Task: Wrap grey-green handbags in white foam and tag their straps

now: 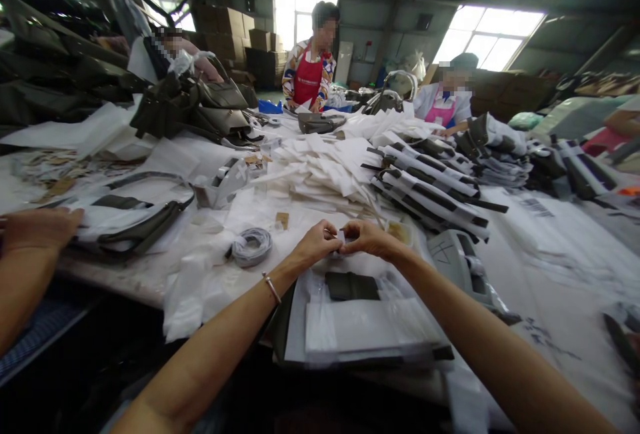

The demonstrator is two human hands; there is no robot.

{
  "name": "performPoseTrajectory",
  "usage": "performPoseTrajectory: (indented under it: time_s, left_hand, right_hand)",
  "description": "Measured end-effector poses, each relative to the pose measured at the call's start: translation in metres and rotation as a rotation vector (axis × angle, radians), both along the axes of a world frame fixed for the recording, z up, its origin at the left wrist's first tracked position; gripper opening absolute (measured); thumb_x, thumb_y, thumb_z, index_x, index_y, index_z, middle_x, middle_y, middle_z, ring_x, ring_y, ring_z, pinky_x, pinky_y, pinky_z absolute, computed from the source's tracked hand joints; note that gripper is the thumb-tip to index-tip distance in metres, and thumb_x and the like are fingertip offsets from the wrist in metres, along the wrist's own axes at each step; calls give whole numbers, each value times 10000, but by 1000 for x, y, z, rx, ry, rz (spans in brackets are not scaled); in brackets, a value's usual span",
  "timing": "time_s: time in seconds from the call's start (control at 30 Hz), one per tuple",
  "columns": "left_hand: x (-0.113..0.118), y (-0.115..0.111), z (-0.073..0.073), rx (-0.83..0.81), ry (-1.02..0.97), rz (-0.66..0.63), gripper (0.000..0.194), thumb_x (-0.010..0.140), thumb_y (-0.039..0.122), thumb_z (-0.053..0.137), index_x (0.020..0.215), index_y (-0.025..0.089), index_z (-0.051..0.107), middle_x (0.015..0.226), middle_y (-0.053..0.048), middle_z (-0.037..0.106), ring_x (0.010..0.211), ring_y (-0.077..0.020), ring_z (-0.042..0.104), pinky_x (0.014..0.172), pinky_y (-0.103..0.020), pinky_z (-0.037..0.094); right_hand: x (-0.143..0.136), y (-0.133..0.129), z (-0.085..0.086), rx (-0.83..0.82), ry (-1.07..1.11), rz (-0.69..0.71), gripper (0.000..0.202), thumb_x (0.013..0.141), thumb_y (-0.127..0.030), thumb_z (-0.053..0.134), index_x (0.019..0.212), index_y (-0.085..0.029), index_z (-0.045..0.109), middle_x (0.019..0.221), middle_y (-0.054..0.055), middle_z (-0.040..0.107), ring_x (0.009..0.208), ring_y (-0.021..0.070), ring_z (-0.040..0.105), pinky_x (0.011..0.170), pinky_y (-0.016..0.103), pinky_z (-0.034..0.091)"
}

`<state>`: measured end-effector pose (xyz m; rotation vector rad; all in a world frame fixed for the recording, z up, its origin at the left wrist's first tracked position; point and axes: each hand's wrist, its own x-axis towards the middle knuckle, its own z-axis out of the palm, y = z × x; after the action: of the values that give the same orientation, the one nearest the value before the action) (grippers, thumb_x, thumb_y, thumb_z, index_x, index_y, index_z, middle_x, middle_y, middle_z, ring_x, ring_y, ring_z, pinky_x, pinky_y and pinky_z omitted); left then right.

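Note:
My left hand (pixel 317 242) and my right hand (pixel 369 239) meet above the far edge of a wrapped handbag (pixel 353 286). Both are closed in a pinch, fingertips nearly touching, with a small white slip (pixel 341 236) between them. Whether it is paper or tape I cannot tell. The dark olive bag lies flat in front of me, largely covered by white paper (pixel 367 327) and clear plastic. Left of my left hand is a coil of grey cord or strap (pixel 251 247), with a small brown tag (pixel 282 221) behind it.
Grey tape dispensers (pixel 457 261) (pixel 227 181) stand right and farther left. Loose white sheets (pixel 320 167) pile up ahead, beside stacked wrapped bags (pixel 430 187). At left, a neighbour's hand (pixel 43 227) is near another handbag (pixel 145 221). Co-workers in aprons (pixel 307 81) stand across the table.

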<state>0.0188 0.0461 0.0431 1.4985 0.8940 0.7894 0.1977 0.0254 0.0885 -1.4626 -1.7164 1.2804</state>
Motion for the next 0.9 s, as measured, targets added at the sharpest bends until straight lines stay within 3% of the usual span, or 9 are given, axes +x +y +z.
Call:
performPoseTrajectory:
  time_s: [0.13, 0.27, 0.53, 0.67, 0.9]
  left_hand:
    - [0, -5, 0, -16, -34, -10, 383, 662, 270, 730, 921, 195, 459, 676, 36, 629, 540, -95, 549, 521, -196, 388]
    - [-2, -12, -1, -2, -20, -26, 386, 667, 240, 714, 955, 198, 461, 688, 34, 641, 573, -112, 579, 545, -207, 400]
    - [-8, -13, 6, 12, 113, -23, 356, 614, 253, 751, 913, 189, 568, 749, 7, 674, 692, -157, 610, 602, -235, 392]
    - [-7, -9, 7, -21, 103, -53, 365, 593, 250, 760, 907, 173, 592, 735, 14, 657, 684, -155, 596, 587, -236, 380]
    - [-1, -1, -7, -167, -35, -93, 371, 576, 168, 743, 890, 165, 545, 713, 5, 675, 643, -130, 617, 596, -223, 402]
  right_hand:
    - [5, -3, -1, -99, 73, 96, 393, 588, -479, 819, 759, -156, 676, 698, -20, 605, 650, 127, 498, 613, 256, 358]
    - [7, -5, -4, -136, 80, 65, 436, 654, -566, 769, 732, -141, 713, 630, -10, 600, 570, 104, 439, 549, 247, 301]
    - [1, -3, -2, 18, -102, -19, 238, 651, -399, 746, 678, -164, 752, 528, -45, 547, 505, 83, 392, 480, 236, 246]
    - [-6, -6, 1, 87, -158, -71, 164, 657, -321, 733, 721, -178, 783, 560, -34, 618, 502, 101, 469, 477, 234, 298]
    - [-16, -22, -8, 516, -350, -149, 162, 750, -136, 696, 789, -254, 800, 787, 10, 758, 769, 200, 686, 738, 300, 500]
